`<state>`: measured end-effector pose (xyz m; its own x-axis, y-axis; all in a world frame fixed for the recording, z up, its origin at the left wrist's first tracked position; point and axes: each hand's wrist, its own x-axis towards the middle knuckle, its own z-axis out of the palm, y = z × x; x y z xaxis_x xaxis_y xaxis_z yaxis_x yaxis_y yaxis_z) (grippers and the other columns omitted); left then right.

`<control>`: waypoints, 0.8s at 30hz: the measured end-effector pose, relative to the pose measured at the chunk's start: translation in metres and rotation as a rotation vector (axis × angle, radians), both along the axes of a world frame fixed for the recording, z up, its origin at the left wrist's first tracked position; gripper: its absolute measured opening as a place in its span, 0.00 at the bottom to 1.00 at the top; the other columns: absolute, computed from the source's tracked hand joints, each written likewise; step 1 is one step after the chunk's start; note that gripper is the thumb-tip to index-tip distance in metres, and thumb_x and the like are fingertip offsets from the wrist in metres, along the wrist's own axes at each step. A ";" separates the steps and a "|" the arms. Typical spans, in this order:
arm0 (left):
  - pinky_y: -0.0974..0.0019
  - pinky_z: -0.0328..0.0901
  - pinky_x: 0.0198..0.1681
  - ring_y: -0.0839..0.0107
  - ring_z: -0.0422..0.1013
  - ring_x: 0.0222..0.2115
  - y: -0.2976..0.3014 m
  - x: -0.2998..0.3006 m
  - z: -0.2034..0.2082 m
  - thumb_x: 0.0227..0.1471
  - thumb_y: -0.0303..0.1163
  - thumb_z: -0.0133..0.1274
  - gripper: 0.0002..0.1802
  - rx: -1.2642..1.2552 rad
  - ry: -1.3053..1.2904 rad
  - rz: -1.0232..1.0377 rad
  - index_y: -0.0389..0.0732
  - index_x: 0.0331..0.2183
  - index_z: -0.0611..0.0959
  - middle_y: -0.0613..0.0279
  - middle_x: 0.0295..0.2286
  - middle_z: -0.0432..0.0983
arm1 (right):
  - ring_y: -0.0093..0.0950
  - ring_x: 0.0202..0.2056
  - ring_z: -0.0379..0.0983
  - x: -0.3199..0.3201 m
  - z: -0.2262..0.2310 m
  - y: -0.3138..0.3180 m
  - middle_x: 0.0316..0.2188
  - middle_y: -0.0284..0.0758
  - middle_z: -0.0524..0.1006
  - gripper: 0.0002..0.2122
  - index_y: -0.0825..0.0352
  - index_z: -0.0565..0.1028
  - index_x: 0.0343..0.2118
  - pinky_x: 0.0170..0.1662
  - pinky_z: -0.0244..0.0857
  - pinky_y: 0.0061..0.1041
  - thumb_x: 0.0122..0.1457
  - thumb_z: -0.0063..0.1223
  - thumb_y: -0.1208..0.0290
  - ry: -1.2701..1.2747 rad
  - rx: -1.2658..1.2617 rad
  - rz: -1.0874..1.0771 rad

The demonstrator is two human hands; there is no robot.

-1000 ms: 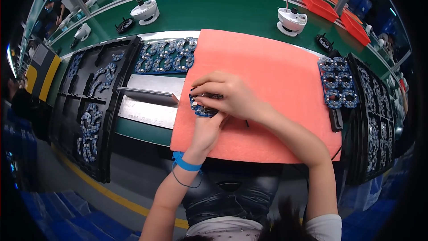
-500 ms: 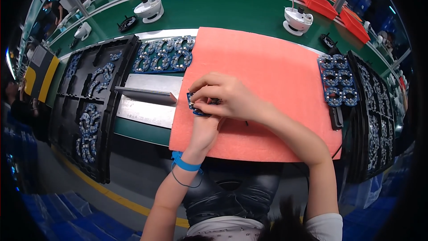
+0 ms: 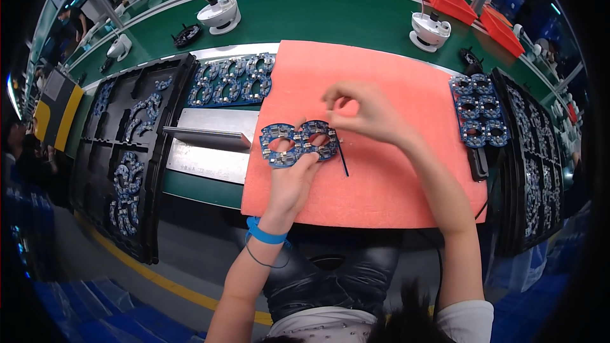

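My left hand (image 3: 297, 176) holds a blue circuit board (image 3: 279, 144) with two joined rings, the thumb on its lower edge and the fingers underneath. Small pale components cover the board's upper face, and the mat and fingers show through the ring holes. To the right, my right hand (image 3: 359, 111) is raised just off the board, its thumb and index finger bent together in a pinch. Whatever might be between those fingertips is too small to make out. A thin dark strip (image 3: 344, 159) lies on the pink foam mat (image 3: 381, 197) beside the board's right end.
Left of the mat are a metal plate with an upright fin (image 3: 210, 136), a ringed board panel (image 3: 232, 80) and a black tray (image 3: 89, 178) of curved boards. On the right are another panel (image 3: 480, 111) and stacked trays (image 3: 502, 216). White devices (image 3: 431, 30) stand behind.
My right hand has lifted off the board and moved right and up. The two-ring board, mostly covered before, now shows fully in my left hand.
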<state>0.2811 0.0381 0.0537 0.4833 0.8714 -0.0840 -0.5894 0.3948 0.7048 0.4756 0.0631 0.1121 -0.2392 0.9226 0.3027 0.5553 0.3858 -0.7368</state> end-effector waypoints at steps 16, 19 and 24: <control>0.53 0.60 0.58 0.57 0.56 0.60 0.003 0.008 0.018 0.51 0.12 0.42 0.35 0.046 -0.121 0.093 0.40 0.60 0.56 0.50 0.54 0.59 | 0.16 0.28 0.71 0.010 -0.025 -0.021 0.27 0.29 0.78 0.08 0.70 0.79 0.34 0.33 0.67 0.17 0.57 0.57 0.70 0.605 -0.500 -0.090; 0.53 0.60 0.59 0.56 0.55 0.60 0.003 0.007 0.020 0.52 0.13 0.43 0.35 0.049 -0.145 0.070 0.41 0.60 0.56 0.50 0.54 0.58 | 0.15 0.28 0.71 0.010 -0.024 -0.023 0.26 0.28 0.77 0.06 0.68 0.79 0.33 0.33 0.67 0.16 0.57 0.58 0.71 0.749 -0.548 -0.054; 0.53 0.59 0.60 0.54 0.53 0.61 0.003 0.005 0.020 0.53 0.12 0.42 0.34 0.020 -0.230 -0.019 0.45 0.59 0.58 0.51 0.55 0.58 | 0.16 0.28 0.71 0.017 -0.040 -0.019 0.26 0.30 0.77 0.05 0.69 0.79 0.32 0.32 0.66 0.15 0.57 0.57 0.73 0.960 -0.569 0.080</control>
<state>0.2864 0.0407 0.0738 0.5038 0.8625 0.0478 -0.7283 0.3943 0.5605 0.4928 0.0440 0.0720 -0.1982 0.9778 -0.0674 -0.3498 -0.1348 -0.9271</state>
